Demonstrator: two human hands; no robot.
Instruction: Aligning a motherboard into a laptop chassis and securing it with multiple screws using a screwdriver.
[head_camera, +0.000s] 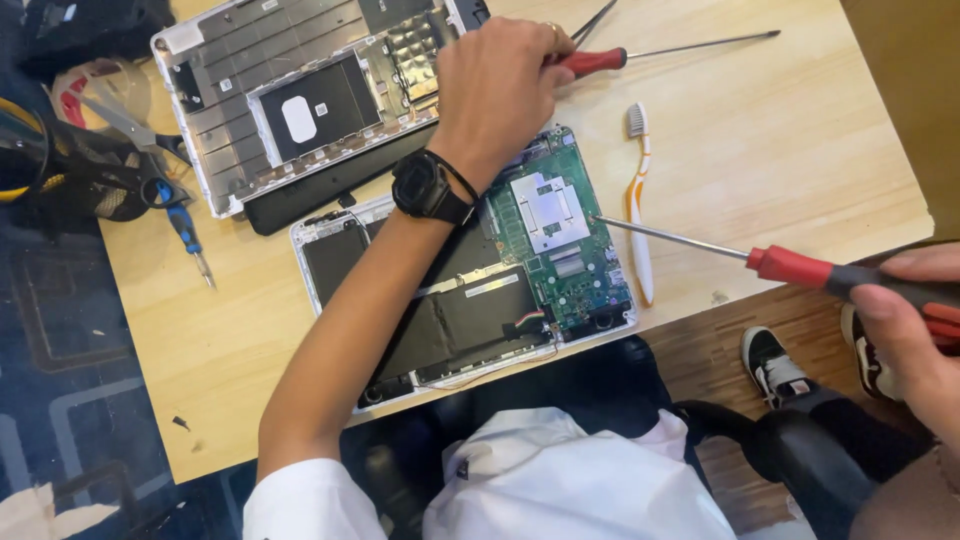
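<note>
Over the opened laptop (470, 280), right hand (915, 320) clenched around a red-handled screwdriver (790, 265), left hand (500, 85) grasping another screwdriver (600, 62).

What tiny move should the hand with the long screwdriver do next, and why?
Probably just steady the tip and press it gently down. The right hand grips the long screwdriver far back at its handle, while the tip sits at the edge of the silver plate on the green circuit board. The left hand is closed on another screwdriver.
</note>
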